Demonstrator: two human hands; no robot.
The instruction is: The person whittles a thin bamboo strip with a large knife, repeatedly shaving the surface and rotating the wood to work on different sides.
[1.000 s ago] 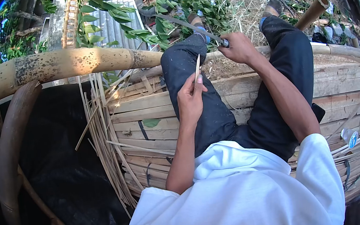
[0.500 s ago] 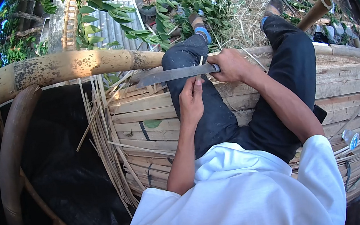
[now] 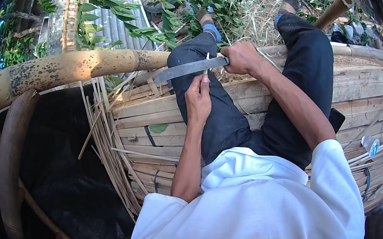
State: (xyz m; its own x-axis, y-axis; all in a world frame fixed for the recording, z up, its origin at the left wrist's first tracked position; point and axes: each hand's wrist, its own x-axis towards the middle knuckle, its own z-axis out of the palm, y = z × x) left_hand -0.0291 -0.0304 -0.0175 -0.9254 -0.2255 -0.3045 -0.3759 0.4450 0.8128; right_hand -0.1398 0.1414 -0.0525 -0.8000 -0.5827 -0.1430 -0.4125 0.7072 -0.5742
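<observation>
My right hand (image 3: 242,58) is wrapped round the handle of a machete (image 3: 188,69), whose long grey blade points left across my thigh. Between the thumb and fingers of my left hand (image 3: 198,98) a thin bamboo strip (image 3: 206,72) is pinched, just under the blade. The strip's upper end shows beyond the blade, which lies across it; whether the edge is cutting in cannot be made out. Both hands are above my left leg in dark trousers (image 3: 221,130).
I sit on a bamboo slat platform (image 3: 147,108). Several thin bamboo strips (image 3: 108,139) lie to the left, beside a thick bamboo pole (image 3: 75,67). Plastic cups (image 3: 371,146) and a dark phone-like object (image 3: 336,120) are on the right. Leafy branches (image 3: 220,1) lie ahead.
The machete's blade has tilted, its tip now lower and its handle end higher. My right hand has risen slightly, and the whole view has shifted a little. Both holds are the same.
</observation>
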